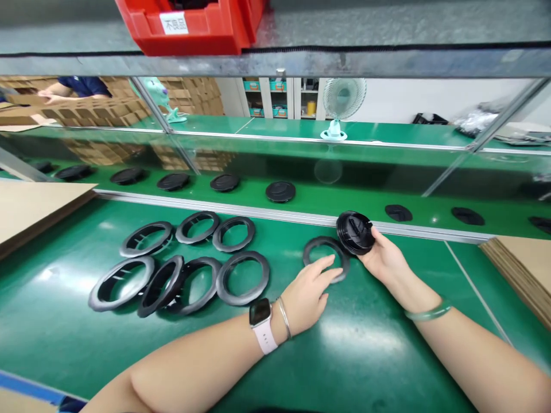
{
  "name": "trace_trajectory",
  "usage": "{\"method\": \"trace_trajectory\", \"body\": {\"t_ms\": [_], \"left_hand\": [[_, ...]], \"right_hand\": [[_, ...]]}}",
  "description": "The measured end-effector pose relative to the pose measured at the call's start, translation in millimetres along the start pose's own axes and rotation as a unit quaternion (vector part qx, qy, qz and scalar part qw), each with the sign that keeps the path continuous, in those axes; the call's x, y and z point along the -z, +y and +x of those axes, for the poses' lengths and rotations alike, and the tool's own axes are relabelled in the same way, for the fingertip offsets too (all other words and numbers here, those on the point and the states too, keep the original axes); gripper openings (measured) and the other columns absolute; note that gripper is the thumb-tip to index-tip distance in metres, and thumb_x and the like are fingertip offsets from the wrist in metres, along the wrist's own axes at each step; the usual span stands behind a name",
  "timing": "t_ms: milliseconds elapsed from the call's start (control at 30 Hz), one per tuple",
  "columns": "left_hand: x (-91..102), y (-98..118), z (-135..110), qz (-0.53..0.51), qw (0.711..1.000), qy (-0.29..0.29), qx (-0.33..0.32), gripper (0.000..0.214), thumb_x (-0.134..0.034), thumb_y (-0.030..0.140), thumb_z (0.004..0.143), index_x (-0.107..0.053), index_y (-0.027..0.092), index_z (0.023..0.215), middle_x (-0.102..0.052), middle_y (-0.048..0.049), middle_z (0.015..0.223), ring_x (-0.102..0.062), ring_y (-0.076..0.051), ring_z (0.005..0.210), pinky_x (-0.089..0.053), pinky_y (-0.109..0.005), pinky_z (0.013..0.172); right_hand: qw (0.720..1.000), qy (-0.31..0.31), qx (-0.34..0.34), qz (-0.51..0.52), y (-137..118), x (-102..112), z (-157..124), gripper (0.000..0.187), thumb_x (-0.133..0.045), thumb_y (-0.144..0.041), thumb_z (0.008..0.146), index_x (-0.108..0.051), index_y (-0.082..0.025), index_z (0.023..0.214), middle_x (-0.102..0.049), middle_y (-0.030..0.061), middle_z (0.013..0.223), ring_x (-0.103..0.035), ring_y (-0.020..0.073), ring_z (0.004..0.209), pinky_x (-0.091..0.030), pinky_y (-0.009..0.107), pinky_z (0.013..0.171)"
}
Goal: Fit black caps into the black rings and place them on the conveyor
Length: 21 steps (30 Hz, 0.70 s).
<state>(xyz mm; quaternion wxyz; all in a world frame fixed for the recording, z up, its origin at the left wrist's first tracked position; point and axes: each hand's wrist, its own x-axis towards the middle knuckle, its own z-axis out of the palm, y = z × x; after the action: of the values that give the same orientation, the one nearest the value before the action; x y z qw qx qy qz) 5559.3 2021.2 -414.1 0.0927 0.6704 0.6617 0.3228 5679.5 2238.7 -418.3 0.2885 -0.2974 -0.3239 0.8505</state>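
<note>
In my right hand (384, 255) is a round black plastic disc part (354, 232), tilted up and gripped by its right edge over the table's back rail. My left hand (303, 294) hovers with fingers apart over the near side of a single black ring (316, 245). Whether its fingertips touch that ring I cannot tell. The held disc overlaps the ring's right side in view. To the left, several more black rings lie on the green table, among them a flat ring (263, 275) and one tipped on its side (148, 301).
Behind the rail, a green conveyor belt (327, 201) carries several black discs, one disc (280, 191) near the middle. Cardboard sheets lie at left (38, 209) and right (527, 261). A red bin (193, 37) sits on the shelf overhead. Beyond are a fan (344, 100) and a person's arm (58, 90).
</note>
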Motion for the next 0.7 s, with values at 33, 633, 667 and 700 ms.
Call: {"method": "trace_trajectory", "body": {"t_ms": [33,633,667,700], "left_hand": [[-1.1,0,-1,0.016,1.0,-0.002,-0.015,0.064,-0.053,0.002,0.08,-0.047,0.018,0.142,-0.042,-0.0147,0.155,-0.036,-0.027,0.147,-0.036,-0.05,0.12],[-6.9,9,-1,0.016,0.967,-0.133,-0.214,0.053,-0.053,0.006,0.09,-0.055,0.032,0.136,-0.038,-0.0047,0.159,-0.021,-0.031,0.153,-0.028,-0.06,0.121],[-5.7,10,-1,-0.002,0.963,-0.129,-0.236,0.053,-0.051,0.006,0.091,-0.055,0.032,0.137,-0.042,-0.0037,0.157,-0.025,-0.028,0.152,-0.028,-0.057,0.122],[-2.9,12,-1,-0.023,0.962,-0.113,-0.248,0.049,-0.05,0.008,0.092,-0.056,0.031,0.135,-0.047,-0.0033,0.154,-0.03,-0.026,0.15,-0.028,-0.055,0.123]], "right_hand": [[1.0,0.004,-0.008,0.017,-1,-2,0,0.025,-0.051,-0.033,0.099,-0.069,-0.019,0.109,-0.071,0.0072,0.117,-0.068,0.0204,0.108,-0.06,0.036,0.09],[0.999,-0.015,-0.017,0.04,0,-7,2,0.032,-0.038,-0.022,0.103,-0.068,-0.012,0.109,-0.073,0.0108,0.107,-0.071,0.019,0.095,-0.062,0.031,0.079],[0.999,-0.019,-0.016,0.035,0,-6,3,0.031,-0.039,-0.022,0.103,-0.068,-0.013,0.109,-0.074,0.01,0.105,-0.071,0.0185,0.094,-0.062,0.031,0.079],[0.999,-0.025,-0.014,0.031,0,-5,4,0.03,-0.039,-0.022,0.102,-0.068,-0.014,0.109,-0.074,0.0094,0.105,-0.071,0.0182,0.093,-0.062,0.03,0.079]]}}
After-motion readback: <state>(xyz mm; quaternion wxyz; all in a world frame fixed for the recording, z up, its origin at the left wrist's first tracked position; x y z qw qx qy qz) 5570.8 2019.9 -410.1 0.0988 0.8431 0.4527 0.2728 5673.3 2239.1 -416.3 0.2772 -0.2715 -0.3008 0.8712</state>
